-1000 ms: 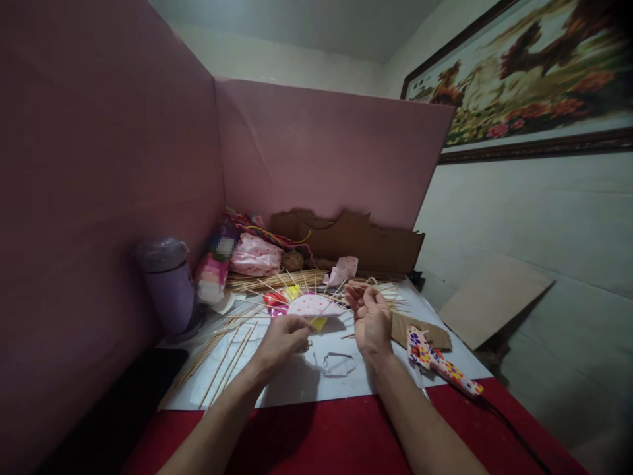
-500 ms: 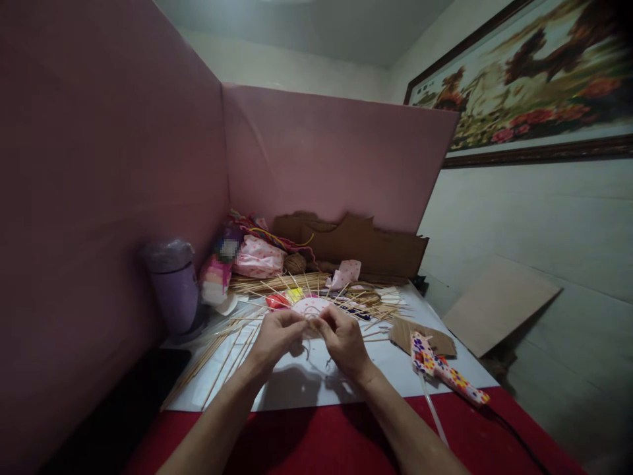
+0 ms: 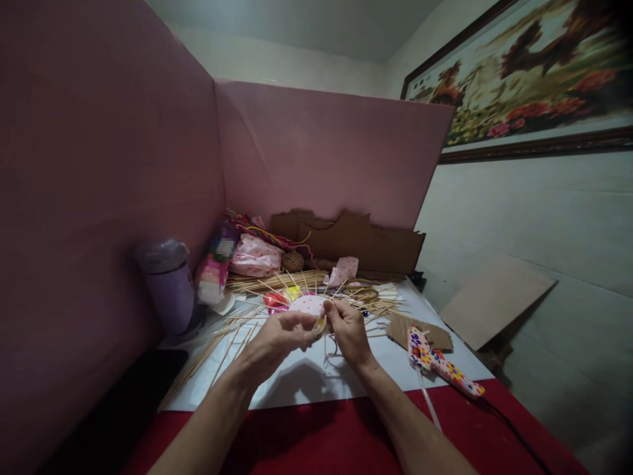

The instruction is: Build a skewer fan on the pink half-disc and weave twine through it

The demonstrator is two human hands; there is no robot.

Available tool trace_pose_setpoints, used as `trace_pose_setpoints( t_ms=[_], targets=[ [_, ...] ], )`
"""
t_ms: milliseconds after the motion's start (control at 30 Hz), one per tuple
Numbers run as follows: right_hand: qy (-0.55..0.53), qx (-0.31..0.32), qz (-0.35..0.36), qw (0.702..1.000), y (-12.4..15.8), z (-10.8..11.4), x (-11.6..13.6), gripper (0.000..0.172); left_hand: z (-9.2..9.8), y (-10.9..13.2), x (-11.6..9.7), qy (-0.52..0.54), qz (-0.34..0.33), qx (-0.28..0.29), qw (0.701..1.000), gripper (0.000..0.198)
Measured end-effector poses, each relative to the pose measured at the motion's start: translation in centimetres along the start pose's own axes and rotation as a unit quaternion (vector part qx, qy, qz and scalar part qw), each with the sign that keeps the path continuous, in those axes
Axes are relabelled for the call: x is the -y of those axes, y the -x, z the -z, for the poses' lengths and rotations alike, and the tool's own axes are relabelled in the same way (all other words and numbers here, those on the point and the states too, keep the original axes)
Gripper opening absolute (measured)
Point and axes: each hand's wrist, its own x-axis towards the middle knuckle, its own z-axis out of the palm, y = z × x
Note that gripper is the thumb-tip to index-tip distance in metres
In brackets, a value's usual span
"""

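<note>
Between my two hands is a small pale, yellowish piece point(image 3: 320, 324), too small to make out clearly. My left hand point(image 3: 284, 336) pinches its left side with thumb and fingers. From the right, my right hand point(image 3: 347, 332) is closed at its upper edge, and a thin cord point(image 3: 330, 356) dangles below the fingers. Just behind the hands lies a round white disc with pink dots point(image 3: 305, 303), with thin wooden sticks point(image 3: 277, 290) fanning out around its far side. Red and yellow pieces point(image 3: 275, 301) show beside the disc at its left.
A purple cup point(image 3: 171, 290) stands at the left by the pink partition point(image 3: 326, 152). Cardboard point(image 3: 356, 244), a twine ball point(image 3: 293, 262) and dotted fabric point(image 3: 257, 256) are at the back. At the right, a flowered glue gun point(image 3: 442, 366) with a cord lies by a cardboard scrap point(image 3: 398, 330).
My hands have moved slightly apart, and the yellowish piece now shows between them. The cord hangs lower, under my right hand. The view has shifted slightly.
</note>
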Motion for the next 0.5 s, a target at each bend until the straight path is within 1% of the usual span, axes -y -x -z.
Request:
trace_pose_setpoints(
  t_ms=[33,100,167,233,267,400,500],
  targets=[
    [-0.004,-0.019,-0.003,1.000,0.0,0.1,0.1,0.042,0.0,-0.1,0.1,-0.002,-0.003,-0.017,1.000,0.029],
    [-0.019,-0.069,-0.017,0.997,-0.1,0.2,0.2,0.040,0.1,-0.4,0.1,0.013,-0.020,-0.078,0.997,0.027],
    [-0.039,-0.118,-0.037,0.992,-0.1,0.5,0.3,0.037,0.5,-0.7,0.2,0.038,-0.036,-0.136,0.989,0.032],
    [-0.050,-0.160,-0.044,0.985,-0.3,0.8,0.3,0.034,0.7,-0.9,0.2,0.052,-0.045,-0.162,0.984,0.034],
    [-0.050,-0.176,-0.042,0.982,-0.4,0.9,0.3,0.033,0.8,-1.0,0.2,0.054,-0.046,-0.161,0.984,0.033],
    [-0.052,-0.234,-0.047,0.970,-0.8,1.4,-0.2,0.033,0.5,-0.6,0.0,0.065,-0.019,-0.112,0.991,0.026],
    [-0.023,-0.258,-0.053,0.964,-1.2,1.7,-0.7,0.038,0.3,-0.4,-0.4,0.096,0.000,-0.108,0.990,0.024]
  ],
)
